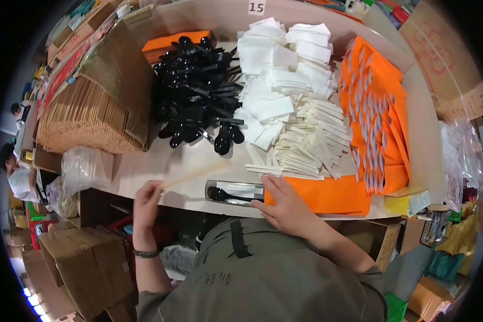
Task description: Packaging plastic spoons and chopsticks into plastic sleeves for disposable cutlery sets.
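My left hand (147, 198) is closed in a pinch at the table's front edge, on the end of a thin tan stick (194, 173) that is blurred by motion and slants toward the middle. My right hand (285, 205) lies with fingers spread over the left end of an orange pouch (333, 196). Its fingertips reach the rim of a narrow grey tray (208, 185), which adjoins the pouch. Inside the tray lie a black spoon (218, 194) and a white paper strip (244, 189). Whether the tray goes into the pouch is hidden under my hand.
Black spoons (196, 86) are heaped at back centre, beside white napkins (263, 53) and slim white packets (311, 139). Orange pouches (375, 118) pile up on the right. A cardboard box (112, 70) with tightly packed tan sticks (86, 121) stands left. A raised wall (426, 107) borders the table.
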The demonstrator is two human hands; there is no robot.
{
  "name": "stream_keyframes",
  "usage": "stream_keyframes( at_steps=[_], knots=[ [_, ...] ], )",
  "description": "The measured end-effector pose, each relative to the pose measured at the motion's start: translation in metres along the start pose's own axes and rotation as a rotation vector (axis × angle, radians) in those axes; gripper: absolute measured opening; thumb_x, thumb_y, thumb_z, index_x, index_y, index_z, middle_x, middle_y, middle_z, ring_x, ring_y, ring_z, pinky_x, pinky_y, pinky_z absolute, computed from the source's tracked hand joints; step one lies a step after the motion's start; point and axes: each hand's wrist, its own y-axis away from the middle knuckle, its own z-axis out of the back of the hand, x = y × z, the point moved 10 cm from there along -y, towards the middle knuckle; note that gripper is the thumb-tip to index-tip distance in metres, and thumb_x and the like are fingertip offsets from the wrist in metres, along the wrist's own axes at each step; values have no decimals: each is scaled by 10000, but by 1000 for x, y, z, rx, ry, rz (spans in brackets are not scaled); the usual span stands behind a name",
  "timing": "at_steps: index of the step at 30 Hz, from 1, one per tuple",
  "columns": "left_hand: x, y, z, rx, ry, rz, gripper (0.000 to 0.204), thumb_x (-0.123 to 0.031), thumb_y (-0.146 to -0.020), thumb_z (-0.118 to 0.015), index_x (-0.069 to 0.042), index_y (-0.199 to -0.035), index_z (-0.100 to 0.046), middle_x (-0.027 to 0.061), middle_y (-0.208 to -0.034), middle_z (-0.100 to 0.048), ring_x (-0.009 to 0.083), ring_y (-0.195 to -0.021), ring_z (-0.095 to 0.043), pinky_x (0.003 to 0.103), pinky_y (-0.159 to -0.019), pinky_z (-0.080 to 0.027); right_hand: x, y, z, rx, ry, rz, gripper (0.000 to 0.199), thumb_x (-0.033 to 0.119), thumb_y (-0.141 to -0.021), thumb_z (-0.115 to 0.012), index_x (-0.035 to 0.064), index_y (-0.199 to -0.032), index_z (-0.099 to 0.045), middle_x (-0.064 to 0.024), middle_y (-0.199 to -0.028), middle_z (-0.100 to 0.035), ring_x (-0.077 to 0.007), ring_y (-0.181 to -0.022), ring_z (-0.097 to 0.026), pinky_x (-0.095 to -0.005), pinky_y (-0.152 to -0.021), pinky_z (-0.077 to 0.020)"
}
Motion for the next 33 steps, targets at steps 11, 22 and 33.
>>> stream_keyframes(
  at_steps=[11,22,33],
  knots=[
    [-58,1,-142,268,-333,-158,233,-105,-842,-769,21,-984,-634,112,-879,-630,198,-787,-625,324,-731,-520,21,-6,-15,0,18,42,429,185,-815,-737,113,-1227,-642,-285,-1412,-469,-473,-1308,-452,-529,-1097,-395],
    [-84,18,-230,431,150,-32,273,-154,-968,-621,-5,-1196,-592,119,-992,-680,175,-924,-652,296,-844,-521,-7,-13,5,-77,27,-114,400,168,-681,-775,-3,-983,-576,-247,-1115,-557,-417,-1029,-559,-486,-866,-484],
    [-143,48,-185,185,-758,-889,470,-257,-697,-809,-84,-1081,-600,130,-821,-601,333,-768,-627,399,-668,-518,40,-20,28,-73,-72,142,308,213,-738,-720,123,-1019,-632,-176,-985,-578,-332,-888,-599,-453,-735,-490]
  ],
)
